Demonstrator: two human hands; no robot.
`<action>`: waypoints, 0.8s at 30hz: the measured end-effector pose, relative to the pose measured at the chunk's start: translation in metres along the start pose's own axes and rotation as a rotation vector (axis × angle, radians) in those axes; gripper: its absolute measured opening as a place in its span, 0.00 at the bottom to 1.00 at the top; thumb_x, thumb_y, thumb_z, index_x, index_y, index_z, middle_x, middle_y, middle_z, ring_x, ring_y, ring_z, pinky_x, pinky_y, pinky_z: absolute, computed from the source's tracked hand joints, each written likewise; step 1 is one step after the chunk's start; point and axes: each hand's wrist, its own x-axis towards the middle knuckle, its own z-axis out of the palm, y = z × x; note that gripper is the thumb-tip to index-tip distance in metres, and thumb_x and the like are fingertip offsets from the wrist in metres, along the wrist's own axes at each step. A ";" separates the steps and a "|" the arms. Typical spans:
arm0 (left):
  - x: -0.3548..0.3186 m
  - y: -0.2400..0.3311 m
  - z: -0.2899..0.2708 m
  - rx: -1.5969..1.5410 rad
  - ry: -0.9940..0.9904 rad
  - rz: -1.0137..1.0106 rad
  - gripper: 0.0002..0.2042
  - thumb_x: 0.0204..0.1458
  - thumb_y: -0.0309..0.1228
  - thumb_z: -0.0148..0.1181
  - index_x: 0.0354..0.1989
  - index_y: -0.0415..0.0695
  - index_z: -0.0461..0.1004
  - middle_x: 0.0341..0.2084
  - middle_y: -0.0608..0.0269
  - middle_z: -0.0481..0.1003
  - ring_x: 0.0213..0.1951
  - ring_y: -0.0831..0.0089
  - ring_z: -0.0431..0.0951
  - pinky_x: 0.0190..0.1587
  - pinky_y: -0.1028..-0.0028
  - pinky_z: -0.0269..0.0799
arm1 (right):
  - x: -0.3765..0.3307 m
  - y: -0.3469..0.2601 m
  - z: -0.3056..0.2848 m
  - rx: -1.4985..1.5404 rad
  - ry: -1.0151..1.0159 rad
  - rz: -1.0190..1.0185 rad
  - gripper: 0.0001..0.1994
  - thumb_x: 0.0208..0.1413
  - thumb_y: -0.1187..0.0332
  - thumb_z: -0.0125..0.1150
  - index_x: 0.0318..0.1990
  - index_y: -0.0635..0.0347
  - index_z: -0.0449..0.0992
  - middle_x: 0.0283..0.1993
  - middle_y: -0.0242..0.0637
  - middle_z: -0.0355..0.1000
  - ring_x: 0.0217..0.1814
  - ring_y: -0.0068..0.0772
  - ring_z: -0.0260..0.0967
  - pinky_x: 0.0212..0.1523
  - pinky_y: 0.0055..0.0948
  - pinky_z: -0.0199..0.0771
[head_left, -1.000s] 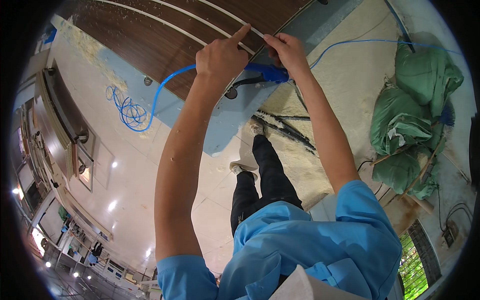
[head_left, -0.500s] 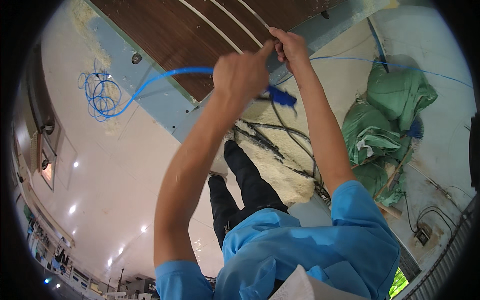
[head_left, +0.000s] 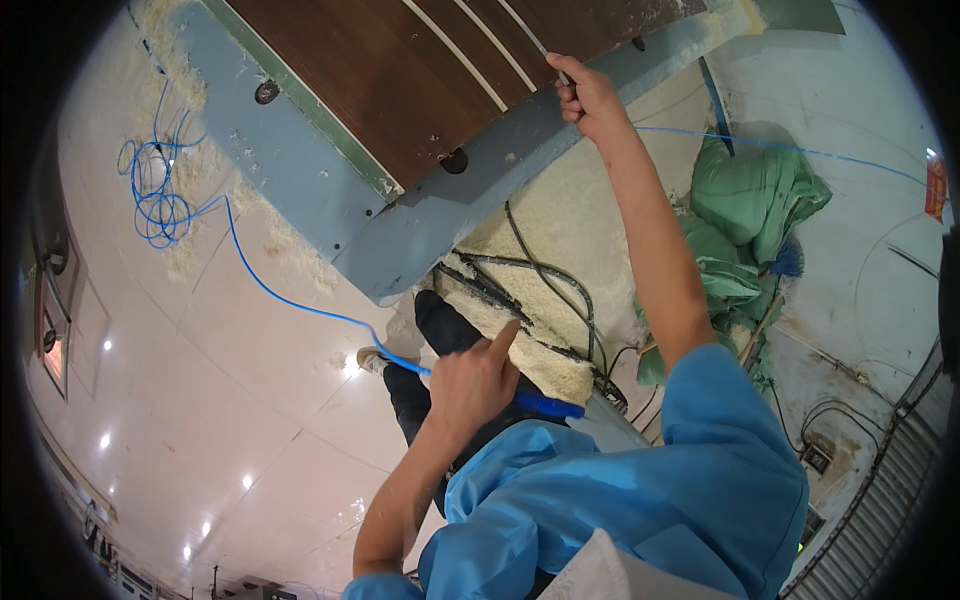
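Note:
My left hand [head_left: 472,388] is closed around a blue air gun [head_left: 548,404], low in front of my body. A blue hose [head_left: 300,304] runs from that hand to the left; the grip is mostly hidden by my fingers. My right hand [head_left: 588,98] is stretched forward at the near edge of a dark brown wood-grain panel [head_left: 385,95]. Its fingers pinch a thin grey strip [head_left: 564,78], whose end pokes out below them. The strip lines up with the rightmost of several pale lines [head_left: 480,42] along the panel.
The panel lies on a blue-grey table [head_left: 290,170] with round holes. Pale shavings [head_left: 548,300] and black cables [head_left: 510,290] cover the floor by my legs. Green sacks [head_left: 745,195] stand at the right, and a coiled blue hose [head_left: 160,215] lies at the left.
My left hand has pulled back from the panel edge toward my body, bringing the blue air gun and hose along. My right hand stays at the strip.

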 end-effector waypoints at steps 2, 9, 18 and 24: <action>0.015 0.007 -0.020 0.094 0.118 0.048 0.29 0.52 0.30 0.58 0.67 0.53 0.72 0.27 0.53 0.81 0.24 0.52 0.82 0.29 0.55 0.79 | 0.000 -0.001 -0.001 -0.038 -0.006 0.000 0.18 0.52 0.55 0.79 0.38 0.57 0.79 0.22 0.22 0.62 0.16 0.11 0.48 0.16 0.20 0.46; 0.174 0.041 -0.120 0.436 0.322 0.068 0.36 0.53 0.32 0.57 0.75 0.58 0.60 0.33 0.47 0.84 0.32 0.46 0.85 0.37 0.51 0.82 | -0.006 -0.003 -0.003 -0.027 -0.017 -0.020 0.21 0.50 0.51 0.80 0.30 0.57 0.74 0.16 0.22 0.57 0.14 0.14 0.46 0.16 0.22 0.43; 0.282 0.061 -0.150 0.611 0.189 -0.090 0.37 0.57 0.33 0.51 0.80 0.60 0.54 0.39 0.51 0.85 0.44 0.53 0.87 0.49 0.59 0.80 | -0.001 0.005 -0.006 -0.012 -0.004 -0.056 0.20 0.50 0.52 0.78 0.27 0.59 0.77 0.18 0.25 0.62 0.16 0.18 0.52 0.17 0.26 0.45; 0.278 0.063 -0.142 0.634 0.181 -0.071 0.37 0.57 0.36 0.52 0.78 0.68 0.56 0.37 0.49 0.85 0.42 0.51 0.87 0.48 0.55 0.81 | -0.015 0.015 -0.020 0.095 -0.063 -0.075 0.19 0.56 0.54 0.75 0.26 0.54 0.73 0.17 0.21 0.59 0.14 0.15 0.48 0.16 0.25 0.42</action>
